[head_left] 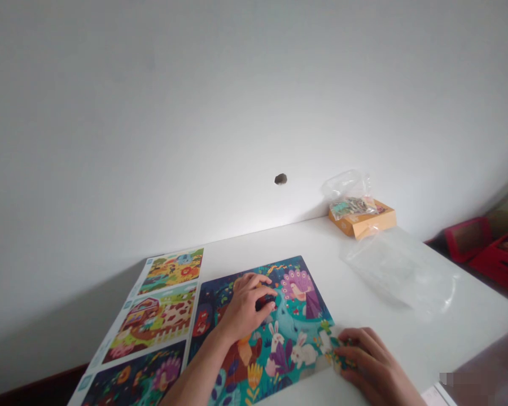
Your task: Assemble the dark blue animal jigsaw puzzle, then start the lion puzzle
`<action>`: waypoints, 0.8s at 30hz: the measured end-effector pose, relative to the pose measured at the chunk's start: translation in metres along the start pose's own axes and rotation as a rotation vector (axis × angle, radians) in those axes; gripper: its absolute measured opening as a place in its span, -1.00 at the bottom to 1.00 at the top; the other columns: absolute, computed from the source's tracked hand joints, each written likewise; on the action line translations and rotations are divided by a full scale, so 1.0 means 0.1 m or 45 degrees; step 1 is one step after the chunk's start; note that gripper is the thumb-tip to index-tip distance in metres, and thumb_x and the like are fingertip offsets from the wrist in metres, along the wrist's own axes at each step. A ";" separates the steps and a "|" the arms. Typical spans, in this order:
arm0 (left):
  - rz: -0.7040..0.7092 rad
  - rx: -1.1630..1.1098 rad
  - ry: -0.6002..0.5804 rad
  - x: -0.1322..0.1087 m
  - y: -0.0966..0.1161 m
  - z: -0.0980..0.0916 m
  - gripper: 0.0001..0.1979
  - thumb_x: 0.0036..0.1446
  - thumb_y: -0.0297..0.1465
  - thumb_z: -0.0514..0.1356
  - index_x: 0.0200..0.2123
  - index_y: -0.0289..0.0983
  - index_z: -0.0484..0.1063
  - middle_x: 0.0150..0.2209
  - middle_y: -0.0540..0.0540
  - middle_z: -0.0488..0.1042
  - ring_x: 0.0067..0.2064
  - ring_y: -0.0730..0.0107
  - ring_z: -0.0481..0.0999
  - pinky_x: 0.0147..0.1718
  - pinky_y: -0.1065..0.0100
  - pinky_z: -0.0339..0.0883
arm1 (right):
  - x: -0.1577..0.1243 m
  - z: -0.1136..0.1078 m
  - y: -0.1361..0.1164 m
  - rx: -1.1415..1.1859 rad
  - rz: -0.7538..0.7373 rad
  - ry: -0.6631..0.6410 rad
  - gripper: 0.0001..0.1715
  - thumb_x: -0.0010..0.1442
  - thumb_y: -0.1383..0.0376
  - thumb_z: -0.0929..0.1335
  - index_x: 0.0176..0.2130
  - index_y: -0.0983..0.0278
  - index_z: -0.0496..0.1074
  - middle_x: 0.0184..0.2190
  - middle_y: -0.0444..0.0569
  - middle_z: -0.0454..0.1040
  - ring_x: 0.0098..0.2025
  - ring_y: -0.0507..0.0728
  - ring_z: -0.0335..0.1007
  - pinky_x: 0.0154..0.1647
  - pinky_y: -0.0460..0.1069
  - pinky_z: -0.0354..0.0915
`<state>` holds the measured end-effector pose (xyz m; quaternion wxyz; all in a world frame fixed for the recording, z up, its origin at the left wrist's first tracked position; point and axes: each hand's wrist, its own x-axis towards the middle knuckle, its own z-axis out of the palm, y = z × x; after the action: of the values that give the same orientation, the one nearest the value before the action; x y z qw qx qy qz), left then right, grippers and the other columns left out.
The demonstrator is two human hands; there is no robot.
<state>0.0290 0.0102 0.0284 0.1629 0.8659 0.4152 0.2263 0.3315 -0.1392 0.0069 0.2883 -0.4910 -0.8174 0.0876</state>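
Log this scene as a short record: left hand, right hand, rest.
Left hand: resting on the jigsaw puzzle, fingers curled over a dark patch; any grip unclear
Right hand: fingers on a green puzzle piece at the puzzle's edge
Rest: picture cards beside the puzzle; orange box under a bag of pieces; clear plastic sheet; red boxes beyond the table

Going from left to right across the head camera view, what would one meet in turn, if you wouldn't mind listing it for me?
Printed picture cards → left hand → peacock on the jigsaw puzzle → clear plastic bag → red containers
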 end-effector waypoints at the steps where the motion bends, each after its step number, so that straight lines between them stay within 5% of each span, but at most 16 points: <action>1: -0.001 0.000 0.000 0.00 0.00 0.00 -0.83 0.14 -0.40 0.26 -0.19 -0.07 0.55 0.01 -0.02 0.44 0.08 0.13 0.35 0.11 0.06 0.16 | 0.01 -0.03 0.00 0.014 -0.016 -0.033 -0.72 0.27 0.24 0.37 0.00 0.10 0.48 -0.03 0.04 0.46 -0.02 0.18 0.45 -0.07 -0.04 0.48; 10: -0.005 0.002 0.001 0.00 0.01 -0.01 -0.84 0.15 -0.39 0.25 -0.19 -0.06 0.56 0.01 -0.02 0.44 0.08 0.13 0.35 0.11 0.06 0.17 | 0.06 0.02 0.02 -0.026 -0.059 -0.069 -0.59 0.30 0.40 0.28 0.08 0.06 0.44 0.10 0.09 0.36 0.10 0.23 0.34 -0.02 0.07 0.44; 24: -0.006 0.008 0.005 0.00 0.00 0.00 -0.83 0.14 -0.40 0.25 -0.19 -0.06 0.55 0.00 -0.02 0.44 0.08 0.14 0.36 0.12 0.06 0.17 | 0.05 0.11 0.03 -0.131 -0.139 0.017 -0.57 0.32 0.31 0.29 0.15 0.05 0.41 0.08 0.07 0.42 0.07 0.25 0.35 -0.06 0.09 0.43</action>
<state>0.0290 0.0100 0.0285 0.1600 0.8649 0.4184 0.2263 0.3255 -0.1318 -0.0016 0.2725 -0.4603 -0.8445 0.0264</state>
